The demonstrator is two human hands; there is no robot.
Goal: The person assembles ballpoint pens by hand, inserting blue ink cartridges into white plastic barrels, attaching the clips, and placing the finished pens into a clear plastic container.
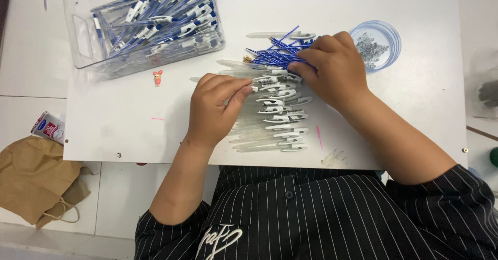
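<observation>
My left hand [215, 107] rests on a row of clear pen barrels [275, 117] with white clips, laid side by side on a white board [119, 120]. Its thumb and fingers pinch the end of one barrel at the top of the row. My right hand [332, 68] lies over a bundle of thin blue ink refills [275, 55] just above the row, fingertips closed on the refills.
A clear plastic bin [85, 52] at the upper left holds several assembled blue-and-white pens. A round clear lid [376, 44] with small metal springs sits at the upper right. A brown paper bag [31, 179] and a small carton [49, 127] lie on the left.
</observation>
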